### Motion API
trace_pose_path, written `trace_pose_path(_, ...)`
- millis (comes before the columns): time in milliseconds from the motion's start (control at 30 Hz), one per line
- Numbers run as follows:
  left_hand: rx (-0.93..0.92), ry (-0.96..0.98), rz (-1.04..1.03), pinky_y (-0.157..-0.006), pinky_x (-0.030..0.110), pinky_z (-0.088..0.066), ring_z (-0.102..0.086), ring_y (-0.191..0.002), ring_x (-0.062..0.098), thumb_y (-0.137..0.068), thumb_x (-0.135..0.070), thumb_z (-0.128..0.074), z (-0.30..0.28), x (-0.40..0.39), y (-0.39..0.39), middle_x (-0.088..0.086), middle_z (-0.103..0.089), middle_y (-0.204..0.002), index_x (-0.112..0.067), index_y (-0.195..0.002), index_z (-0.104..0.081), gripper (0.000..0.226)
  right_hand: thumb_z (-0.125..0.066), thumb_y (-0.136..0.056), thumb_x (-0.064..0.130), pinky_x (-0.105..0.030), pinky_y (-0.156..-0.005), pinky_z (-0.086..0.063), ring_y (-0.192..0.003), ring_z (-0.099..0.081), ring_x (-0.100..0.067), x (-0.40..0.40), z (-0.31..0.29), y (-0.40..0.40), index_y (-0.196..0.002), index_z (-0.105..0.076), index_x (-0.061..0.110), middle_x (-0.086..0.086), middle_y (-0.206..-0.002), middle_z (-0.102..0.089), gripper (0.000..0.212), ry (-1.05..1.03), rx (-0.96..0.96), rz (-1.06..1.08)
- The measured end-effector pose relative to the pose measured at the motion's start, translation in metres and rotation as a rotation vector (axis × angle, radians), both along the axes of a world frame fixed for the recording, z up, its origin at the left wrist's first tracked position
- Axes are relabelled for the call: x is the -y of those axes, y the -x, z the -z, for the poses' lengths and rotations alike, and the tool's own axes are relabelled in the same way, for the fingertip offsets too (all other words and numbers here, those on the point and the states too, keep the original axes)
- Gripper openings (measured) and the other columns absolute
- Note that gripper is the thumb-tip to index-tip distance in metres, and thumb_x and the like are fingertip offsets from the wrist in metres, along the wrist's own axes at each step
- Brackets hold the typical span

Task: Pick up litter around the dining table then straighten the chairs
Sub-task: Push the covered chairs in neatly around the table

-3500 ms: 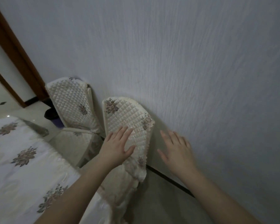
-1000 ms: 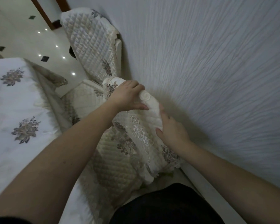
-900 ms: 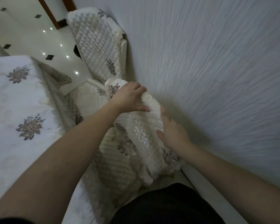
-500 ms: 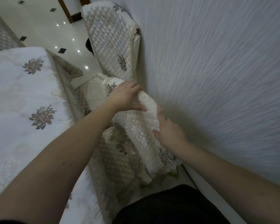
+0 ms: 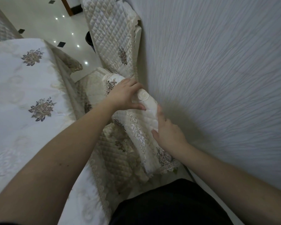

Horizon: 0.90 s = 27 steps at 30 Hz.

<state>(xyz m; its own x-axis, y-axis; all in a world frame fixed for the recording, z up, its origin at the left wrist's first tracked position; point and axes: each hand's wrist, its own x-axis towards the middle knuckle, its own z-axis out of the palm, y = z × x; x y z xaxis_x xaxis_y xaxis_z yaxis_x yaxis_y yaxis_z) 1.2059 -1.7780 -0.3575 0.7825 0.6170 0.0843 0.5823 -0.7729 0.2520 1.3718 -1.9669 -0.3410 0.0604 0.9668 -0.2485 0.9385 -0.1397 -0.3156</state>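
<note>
The near chair (image 5: pixel 136 127) stands close against the wall (image 5: pixel 217 78), its quilted, lace-trimmed cover draped over the backrest. The left hand (image 5: pixel 125 95) curls over the top rail, thumb under the carved scroll end, gripping it. The right hand (image 5: pixel 167 132) clasps the same rail just below, on the side nearer the wall, fingers wrapped behind out of sight. Beyond this chair, a second covered chair (image 5: pixel 110 34) leans at the wall. On the chair's other side, away from the wall, lies the table (image 5: pixel 23 82) with its flowered white cloth.
</note>
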Motion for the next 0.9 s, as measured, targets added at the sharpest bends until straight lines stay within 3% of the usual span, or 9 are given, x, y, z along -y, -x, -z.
trace_pose_path(433, 0.016, 0.037, -0.054, -0.097, 0.037, -0.041, -0.052, -0.103, 0.018, -0.056, -0.089, -0.054, -0.007, 0.004, 0.003, -0.006, -0.056, -0.107, -0.022, -0.114, -0.056, 0.089, -0.050, -0.093, 0.041, -0.033, -0.059, -0.040, -0.085, -0.062, -0.030, 0.004, 0.002, 0.004, -0.149, 0.016, 0.021, -0.016, -0.121, -0.054, 0.088, -0.052, 0.031, -0.005)
trace_pose_path(900, -0.035, 0.033, -0.068, -0.101, 0.033, -0.034, -0.051, -0.112, 0.020, -0.060, -0.081, -0.062, -0.016, 0.012, -0.001, -0.001, -0.058, -0.117, -0.020, -0.122, -0.056, 0.087, -0.050, -0.093, 0.041, -0.036, -0.064, -0.047, -0.086, -0.061, -0.031, 0.003, 0.003, 0.000, -0.147, 0.018, 0.027, -0.015, -0.123, -0.053, 0.089, -0.030, -0.002, -0.002)
